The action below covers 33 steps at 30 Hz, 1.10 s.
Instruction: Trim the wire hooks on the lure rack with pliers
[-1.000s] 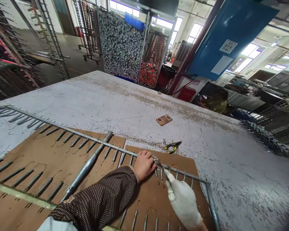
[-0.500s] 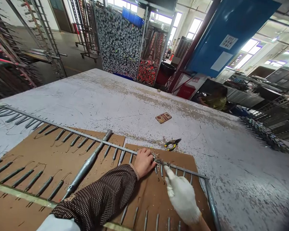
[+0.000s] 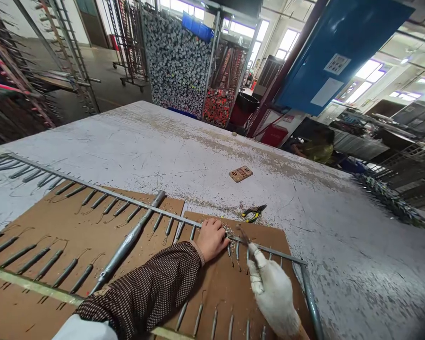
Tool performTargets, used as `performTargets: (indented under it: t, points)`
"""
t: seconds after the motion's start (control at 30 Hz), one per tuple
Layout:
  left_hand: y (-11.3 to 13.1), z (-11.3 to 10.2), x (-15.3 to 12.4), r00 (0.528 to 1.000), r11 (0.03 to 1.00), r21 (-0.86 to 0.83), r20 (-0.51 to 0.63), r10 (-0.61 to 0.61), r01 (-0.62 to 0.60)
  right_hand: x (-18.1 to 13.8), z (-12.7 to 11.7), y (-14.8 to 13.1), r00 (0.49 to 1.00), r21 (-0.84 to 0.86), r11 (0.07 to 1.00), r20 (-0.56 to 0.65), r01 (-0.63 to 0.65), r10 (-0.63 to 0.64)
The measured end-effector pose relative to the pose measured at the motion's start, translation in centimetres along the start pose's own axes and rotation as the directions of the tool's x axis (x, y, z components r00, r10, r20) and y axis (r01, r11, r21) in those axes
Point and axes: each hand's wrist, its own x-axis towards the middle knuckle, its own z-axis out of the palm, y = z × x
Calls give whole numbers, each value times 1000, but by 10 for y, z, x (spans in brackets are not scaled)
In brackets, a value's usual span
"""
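Note:
My bare left hand (image 3: 213, 240) is closed over a long grey metal bar (image 3: 123, 199) that carries a row of short grey pegs ending in thin wire hooks. Just right of it, my right hand (image 3: 271, 284) in a white glove grips a thin, dark, pointed tool (image 3: 243, 234) whose kind I cannot make out. The tool's tip is slightly above the bar, beside small metal bits. The bar lies over brown cardboard (image 3: 233, 293) on the table. A thick grey tube (image 3: 127, 249) runs beneath the bar.
Pliers with yellow-and-black handles (image 3: 254, 213) and a patterned phone-shaped object (image 3: 241, 174) lie on the scuffed white table (image 3: 184, 156). A second hooked bar (image 3: 35, 285) runs nearer to me. Behind stand racks of stacked grey profiles (image 3: 177, 61) and a blue cabinet (image 3: 336, 47).
My right hand has moved slightly right and down, and the tool tip has lifted off the bar beside my left hand. My left hand keeps its place.

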Motion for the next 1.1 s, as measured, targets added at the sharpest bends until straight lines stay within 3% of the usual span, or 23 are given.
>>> performTargets:
  t: [0.07,0.17,0.23,0.33,0.5,0.6,0.67,0.8,0.9,1.0,1.1]
  points:
    - [1,-1,0,1000,1000,0,1,-12,12,0,0,0,1000,-4,1000,-11,28,-28]
    - [1,-1,1,1000,1000,-1,6,-20,20,2,-1,1,986,-26,990,97,139,-136]
    - [0,-1,1,1000,1000,-2,8,-15,15,3,-4,2,993,-8,997,91,81,-80]
    - [-1,-1,1,1000,1000,-3,2,-4,4,4,-7,2,999,19,999,-14,-40,40]
    - [-1,-1,1,1000,1000,-4,3,-14,14,9,-7,0,989,-30,991,75,131,-129]
    - [0,-2,1,1000,1000,-1,1,-10,10,9,-9,-1,999,8,1000,22,-27,27]
    - [0,-3,1,1000,1000,-2,0,-18,18,7,-8,-1,998,4,998,9,-57,57]
    - [0,-4,1,1000,1000,-11,11,-20,21,7,-4,0,987,-63,994,144,85,-75]
    - [-2,-4,1,1000,1000,-25,10,-13,13,9,-9,1,989,17,996,123,-83,80]
    - [-3,-6,0,1000,999,-31,-4,-16,16,6,-18,3,955,174,939,82,-295,285]
    - [-1,-8,-1,1000,999,-44,-20,2,-2,-8,-21,4,922,277,880,108,-387,371]
